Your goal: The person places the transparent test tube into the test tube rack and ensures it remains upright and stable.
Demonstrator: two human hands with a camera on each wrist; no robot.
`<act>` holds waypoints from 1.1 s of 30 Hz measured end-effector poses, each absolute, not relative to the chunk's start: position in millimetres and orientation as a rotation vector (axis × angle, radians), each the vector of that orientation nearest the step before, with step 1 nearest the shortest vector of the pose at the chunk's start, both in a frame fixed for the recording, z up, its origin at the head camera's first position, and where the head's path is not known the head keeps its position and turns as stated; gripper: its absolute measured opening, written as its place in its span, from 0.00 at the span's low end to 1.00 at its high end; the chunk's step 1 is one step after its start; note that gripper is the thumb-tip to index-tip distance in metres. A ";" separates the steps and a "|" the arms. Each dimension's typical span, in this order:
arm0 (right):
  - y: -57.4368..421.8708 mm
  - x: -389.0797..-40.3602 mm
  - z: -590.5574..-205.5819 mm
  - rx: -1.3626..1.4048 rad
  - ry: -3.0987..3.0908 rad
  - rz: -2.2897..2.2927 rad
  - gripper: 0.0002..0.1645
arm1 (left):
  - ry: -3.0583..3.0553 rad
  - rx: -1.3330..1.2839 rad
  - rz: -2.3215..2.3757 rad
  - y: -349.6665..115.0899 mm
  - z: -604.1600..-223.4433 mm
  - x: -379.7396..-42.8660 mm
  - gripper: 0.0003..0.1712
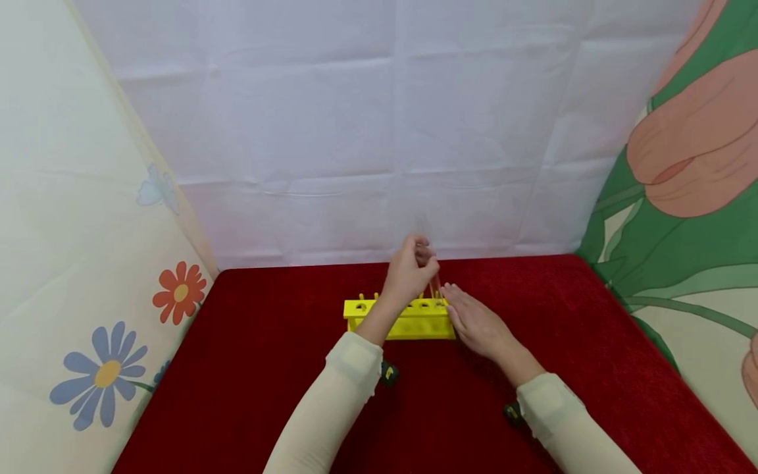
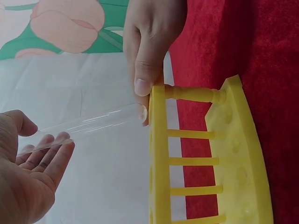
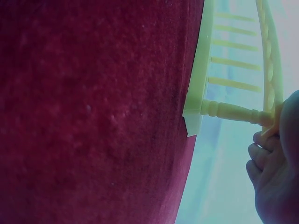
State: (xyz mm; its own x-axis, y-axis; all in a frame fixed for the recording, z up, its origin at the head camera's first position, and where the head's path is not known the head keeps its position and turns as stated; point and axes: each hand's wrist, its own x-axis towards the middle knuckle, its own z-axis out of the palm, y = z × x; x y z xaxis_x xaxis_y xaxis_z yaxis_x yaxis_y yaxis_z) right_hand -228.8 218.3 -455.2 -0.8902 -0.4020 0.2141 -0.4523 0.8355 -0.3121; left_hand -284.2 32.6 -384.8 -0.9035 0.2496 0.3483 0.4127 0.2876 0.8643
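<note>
A yellow test tube rack (image 1: 420, 327) stands on the red cloth, with round holes along its top plate. My left hand (image 1: 408, 273) is above the rack's right part and holds a clear glass test tube (image 2: 100, 122) between thumb and fingers. In the left wrist view the tube's rounded end is close to the top plate (image 2: 158, 154) near the rack's end; whether it has entered a hole I cannot tell. At that same end my right hand (image 1: 480, 324) grips the top plate's corner, thumb on one side and fingers (image 3: 261, 158) on the other.
Red cloth (image 1: 266, 368) covers the table. A white sheet (image 1: 308, 131) hangs behind its back edge. Flower-patterned panels stand on the left (image 1: 71, 230) and right (image 1: 699, 276). Thin yellow pegs (image 2: 194, 161) run between the rack's plates.
</note>
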 end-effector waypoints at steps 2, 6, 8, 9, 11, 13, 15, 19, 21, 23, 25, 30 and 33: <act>218.2 -228.4 -455.1 0.680 -2.863 0.550 0.29 | -2.395 -0.643 -1.680 33.1 -386.3 -284.5 0.21; 218.1 -228.2 -455.1 0.678 -2.860 0.555 0.29 | -2.392 -0.668 -1.683 33.8 -388.7 -285.2 0.21; 218.3 -228.3 -455.2 0.674 -2.862 0.555 0.29 | -2.395 -0.672 -1.680 34.3 -389.8 -285.7 0.22; 218.3 -228.4 -455.3 0.671 -2.867 0.553 0.29 | -2.395 -0.673 -1.681 34.4 -390.2 -285.6 0.21; 218.1 -228.9 -455.7 0.668 -2.870 0.554 0.29 | -2.395 -0.676 -1.683 34.9 -391.2 -285.6 0.21; 217.6 -229.6 -456.1 0.668 -2.871 0.552 0.29 | -2.395 -0.678 -1.692 35.4 -392.2 -284.9 0.21; 217.0 -229.9 -456.3 0.667 -2.875 0.556 0.29 | -2.399 -0.681 -1.701 35.8 -393.2 -283.9 0.21; 216.2 -230.5 -457.0 0.678 -2.865 0.549 0.29 | -2.421 -0.686 -1.700 36.6 -393.9 -281.9 0.20; 216.2 -230.9 -457.5 0.683 -2.854 0.543 0.29 | -2.432 -0.688 -1.692 37.1 -394.0 -281.6 0.19; 216.4 -230.6 -457.9 0.685 -2.848 0.538 0.29 | -2.441 -0.694 -1.682 37.7 -394.1 -281.2 0.18; 216.8 -230.1 -458.3 0.688 -2.840 0.533 0.28 | -2.449 -0.700 -1.666 38.3 -394.5 -281.1 0.18; 216.5 -229.2 -458.6 0.694 -2.821 0.538 0.28 | -2.458 -0.719 -1.630 38.3 -395.9 -281.2 0.18; 216.4 -229.3 -459.1 0.696 -2.806 0.543 0.28 | -2.449 -0.738 -1.628 38.4 -397.6 -281.1 0.18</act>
